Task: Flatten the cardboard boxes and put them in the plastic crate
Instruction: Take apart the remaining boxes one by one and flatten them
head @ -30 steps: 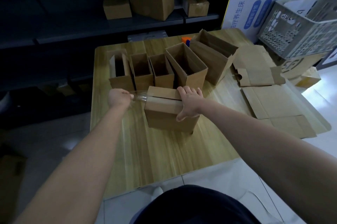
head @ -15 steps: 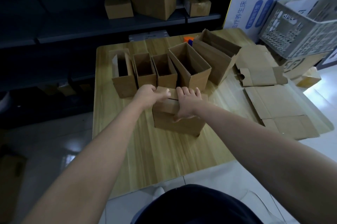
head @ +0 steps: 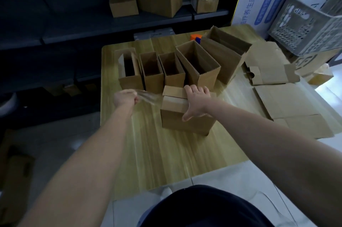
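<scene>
Left hand [head: 125, 98] is pulling back leftward, fingers pinching clear tape [head: 149, 96] off the box [head: 185, 123]; right hand [head: 197, 102] is pressing its top, fingers spread.

A single view is given, taken by a wide-angle camera worn on the head. It is aimed forward and steeply down across the worktop [head: 166, 152], whose near edge is seen low in the frame above a dark garment [head: 203, 208]. Both forearms are seen reaching away from the lens. Near the middle are the left hand [head: 125, 98], pinching clear tape [head: 148, 95], and the right hand [head: 197, 101], laid on a box [head: 185, 123]. A shelf [head: 111, 23] is caught along the top and the plastic crate [head: 303, 28] at the upper right, where lines are bent by the lens.
</scene>
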Action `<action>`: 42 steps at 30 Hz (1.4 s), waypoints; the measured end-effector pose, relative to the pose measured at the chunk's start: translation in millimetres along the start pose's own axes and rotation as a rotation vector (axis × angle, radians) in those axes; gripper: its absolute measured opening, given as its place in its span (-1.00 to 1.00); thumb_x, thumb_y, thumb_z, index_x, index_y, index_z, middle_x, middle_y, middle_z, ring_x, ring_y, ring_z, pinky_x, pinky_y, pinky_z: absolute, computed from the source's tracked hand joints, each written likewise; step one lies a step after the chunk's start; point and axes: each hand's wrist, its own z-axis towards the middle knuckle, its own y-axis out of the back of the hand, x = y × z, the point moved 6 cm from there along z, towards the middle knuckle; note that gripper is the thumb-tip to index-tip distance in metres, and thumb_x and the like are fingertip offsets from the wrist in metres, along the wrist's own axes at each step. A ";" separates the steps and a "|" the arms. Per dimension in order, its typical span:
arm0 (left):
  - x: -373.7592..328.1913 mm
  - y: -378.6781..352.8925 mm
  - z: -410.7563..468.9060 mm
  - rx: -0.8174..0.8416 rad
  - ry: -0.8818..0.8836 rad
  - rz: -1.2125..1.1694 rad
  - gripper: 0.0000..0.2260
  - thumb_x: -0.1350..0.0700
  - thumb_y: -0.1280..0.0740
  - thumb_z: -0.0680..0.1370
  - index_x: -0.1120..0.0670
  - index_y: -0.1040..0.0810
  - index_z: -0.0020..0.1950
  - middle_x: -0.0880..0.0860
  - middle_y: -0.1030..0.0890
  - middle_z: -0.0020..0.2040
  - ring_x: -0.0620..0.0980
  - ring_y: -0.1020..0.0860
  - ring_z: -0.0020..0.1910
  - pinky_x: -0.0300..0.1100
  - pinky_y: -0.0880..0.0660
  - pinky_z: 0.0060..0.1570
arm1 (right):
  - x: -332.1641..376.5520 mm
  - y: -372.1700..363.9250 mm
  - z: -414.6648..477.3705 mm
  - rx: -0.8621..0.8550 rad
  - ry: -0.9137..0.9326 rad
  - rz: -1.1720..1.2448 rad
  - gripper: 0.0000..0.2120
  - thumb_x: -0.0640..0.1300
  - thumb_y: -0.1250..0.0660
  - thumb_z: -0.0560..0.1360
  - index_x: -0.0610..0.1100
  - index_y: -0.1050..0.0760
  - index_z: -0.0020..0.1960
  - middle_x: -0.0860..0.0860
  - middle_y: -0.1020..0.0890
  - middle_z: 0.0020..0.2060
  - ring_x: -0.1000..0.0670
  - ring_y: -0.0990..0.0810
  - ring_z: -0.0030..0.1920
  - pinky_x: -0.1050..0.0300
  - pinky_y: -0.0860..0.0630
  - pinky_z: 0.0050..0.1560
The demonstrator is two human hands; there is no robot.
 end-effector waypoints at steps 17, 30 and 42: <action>5.8 -73.1 -10.3 0.039 0.092 -0.150 -0.97 0.29 -0.40 0.46 0.22 -0.56 -0.15 0.03 -0.61 -0.48 -0.15 -0.56 -0.53 -0.34 -0.46 -0.53 | -148.0 87.1 -69.5 0.036 -0.217 0.196 0.08 0.07 -0.59 0.12 0.01 -0.05 0.47 -0.03 -0.31 0.30 -0.08 -0.36 0.21 -0.05 -0.44 0.16; 24.8 -262.2 -163.7 0.489 -0.667 0.493 -0.77 0.35 -0.28 0.48 0.11 -0.38 0.06 0.10 -0.44 0.05 -0.06 -0.44 -0.12 -0.32 -0.40 -0.19 | -265.5 115.2 -142.2 -0.164 -0.458 -0.009 0.01 0.19 -0.55 0.11 -0.09 -0.14 0.40 -0.11 -0.31 0.28 -0.19 -0.30 0.28 -0.17 -0.34 0.22; 124.0 -346.1 -197.5 0.757 -0.742 1.132 -0.85 0.26 -0.24 0.52 0.20 -0.53 0.05 0.19 -0.47 0.07 0.16 -0.46 0.10 -0.08 -0.46 0.02 | -320.9 106.1 -136.6 -0.236 -0.399 -0.039 0.06 0.23 -0.52 0.10 -0.04 -0.09 0.43 -0.09 -0.33 0.30 -0.18 -0.32 0.30 -0.15 -0.31 0.26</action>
